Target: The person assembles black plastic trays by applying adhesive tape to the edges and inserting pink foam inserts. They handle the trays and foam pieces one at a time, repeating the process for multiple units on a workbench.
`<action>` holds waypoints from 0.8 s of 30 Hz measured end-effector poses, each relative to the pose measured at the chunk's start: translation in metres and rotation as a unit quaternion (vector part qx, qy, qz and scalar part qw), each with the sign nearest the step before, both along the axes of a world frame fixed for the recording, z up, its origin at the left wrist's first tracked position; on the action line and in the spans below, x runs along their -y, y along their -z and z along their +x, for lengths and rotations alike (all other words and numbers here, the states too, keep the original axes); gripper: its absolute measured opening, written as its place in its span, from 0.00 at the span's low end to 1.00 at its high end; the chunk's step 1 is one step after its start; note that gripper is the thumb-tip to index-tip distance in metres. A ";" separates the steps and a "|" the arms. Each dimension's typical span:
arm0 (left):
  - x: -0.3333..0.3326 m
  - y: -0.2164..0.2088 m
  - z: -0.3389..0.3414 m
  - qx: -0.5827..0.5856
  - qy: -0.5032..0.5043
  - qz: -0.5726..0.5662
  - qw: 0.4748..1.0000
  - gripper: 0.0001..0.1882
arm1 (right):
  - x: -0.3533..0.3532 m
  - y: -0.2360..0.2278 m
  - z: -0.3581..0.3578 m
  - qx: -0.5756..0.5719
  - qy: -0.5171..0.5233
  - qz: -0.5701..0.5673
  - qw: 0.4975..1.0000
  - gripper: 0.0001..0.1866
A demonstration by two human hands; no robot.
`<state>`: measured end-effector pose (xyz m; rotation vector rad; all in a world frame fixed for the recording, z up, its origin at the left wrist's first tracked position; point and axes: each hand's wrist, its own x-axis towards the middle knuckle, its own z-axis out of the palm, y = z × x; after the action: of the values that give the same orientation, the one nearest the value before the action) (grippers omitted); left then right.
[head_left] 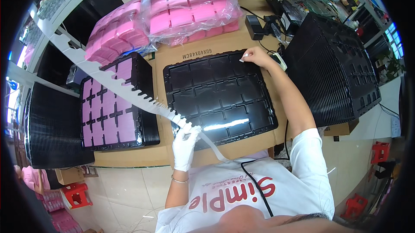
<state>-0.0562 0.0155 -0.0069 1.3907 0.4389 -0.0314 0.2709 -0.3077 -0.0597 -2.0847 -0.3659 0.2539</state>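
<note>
My left hand (185, 148), in a white glove, is closed on a long white strip (123, 88) with a notched edge. The strip rises past the upper left, and its plain tail hangs by my shirt. A black plastic tray (220, 87) with a grid of shallow compartments lies in front of me, its compartments holding nothing I can make out. At the tray's far right corner my bare right hand (256, 56) pinches a small white piece (242, 60), too small to name.
Left of the tray stands a stack of black trays with pink pieces (101, 122) in the top one. Tall black tray stacks (54, 125) (330, 73) flank both sides. Behind lie bagged pink blocks (190, 10) and a black power adapter (255, 27). Cardboard (181, 55) covers the table.
</note>
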 end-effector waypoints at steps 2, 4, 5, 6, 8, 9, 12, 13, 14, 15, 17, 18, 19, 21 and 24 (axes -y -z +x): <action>0.000 -0.003 0.001 0.004 0.010 -0.009 1.000 0.19 | 0.000 -0.003 -0.003 -0.009 0.056 -0.020 0.998 0.09; 0.000 0.002 0.000 0.007 0.015 -0.014 1.000 0.20 | -0.010 -0.004 0.000 0.038 0.085 -0.127 0.987 0.11; 0.001 0.003 0.001 0.010 0.018 -0.016 1.000 0.20 | -0.014 -0.005 0.003 0.062 0.101 -0.180 0.977 0.12; 0.001 0.002 0.002 0.004 0.017 -0.005 1.000 0.20 | -0.016 -0.007 0.006 0.066 0.086 -0.210 0.972 0.12; 0.001 0.001 0.002 -0.011 0.013 0.015 1.000 0.21 | -0.020 -0.013 0.007 0.071 0.052 -0.272 0.958 0.12; 0.001 0.001 0.001 -0.010 0.013 0.018 1.000 0.21 | -0.021 -0.012 0.007 0.076 0.053 -0.277 0.956 0.12; 0.000 0.004 0.001 -0.004 0.013 0.022 1.000 0.21 | -0.019 -0.011 0.011 0.090 0.057 -0.297 0.949 0.12; -0.001 0.005 0.000 -0.003 0.012 0.022 1.000 0.21 | -0.021 -0.010 0.010 0.091 0.059 -0.306 0.946 0.12; -0.001 0.006 0.000 -0.002 0.010 0.022 1.000 0.21 | -0.021 -0.010 0.010 0.092 0.060 -0.315 0.943 0.12; -0.001 0.004 0.000 -0.003 0.007 0.020 1.000 0.21 | -0.022 -0.011 0.010 0.093 0.058 -0.316 0.942 0.12; 0.001 -0.002 0.000 -0.007 0.001 0.015 1.000 0.21 | -0.022 -0.014 0.009 0.096 0.053 -0.320 0.941 0.12; 0.000 -0.001 0.000 -0.008 0.001 0.013 1.000 0.21 | -0.022 -0.016 0.008 0.087 0.052 -0.318 0.943 0.12; -0.001 0.001 -0.001 -0.010 0.001 0.012 1.000 0.21 | -0.023 -0.020 0.006 0.077 0.050 -0.314 0.945 0.12; -0.001 0.002 -0.001 -0.011 0.001 0.013 1.000 0.21 | -0.026 -0.023 0.006 0.064 0.051 -0.317 0.945 0.12; -0.001 0.000 -0.001 -0.007 0.005 0.011 1.000 0.20 | -0.026 -0.021 0.007 0.060 0.061 -0.327 0.941 0.12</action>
<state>-0.0576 0.0167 -0.0072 1.4159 0.4458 -0.0443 0.2781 -0.2816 -0.0382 -2.7788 -0.2377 0.1875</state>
